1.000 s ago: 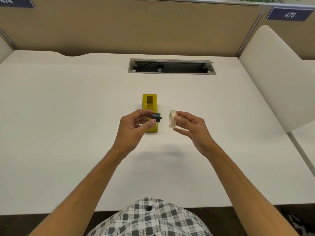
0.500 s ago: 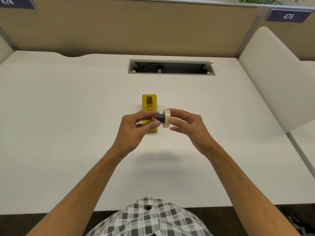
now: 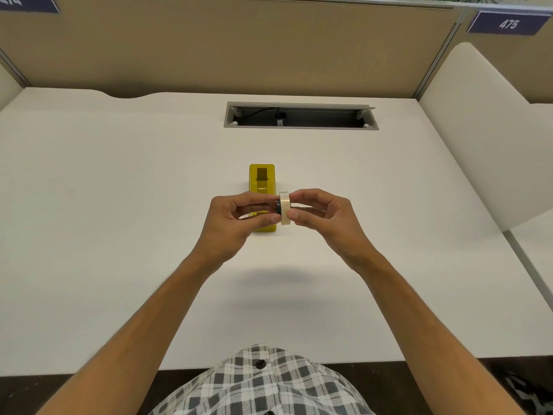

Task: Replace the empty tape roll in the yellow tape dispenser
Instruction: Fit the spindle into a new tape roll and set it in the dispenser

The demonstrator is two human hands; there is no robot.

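While left hand (image 3: 230, 223) pinches black hub (image 3: 278, 206), right hand (image 3: 326, 217) grips pale tape roll (image 3: 284, 208).

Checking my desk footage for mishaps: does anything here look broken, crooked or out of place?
Nothing stands out. The yellow tape dispenser stands squarely on the desk, its cradle empty. The left hand holds the dark spool inside the tape roll that the right hand pinches. No damage shows.

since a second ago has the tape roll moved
Yes. The tape roll has shifted left toward the yellow dispenser, onto the black hub.
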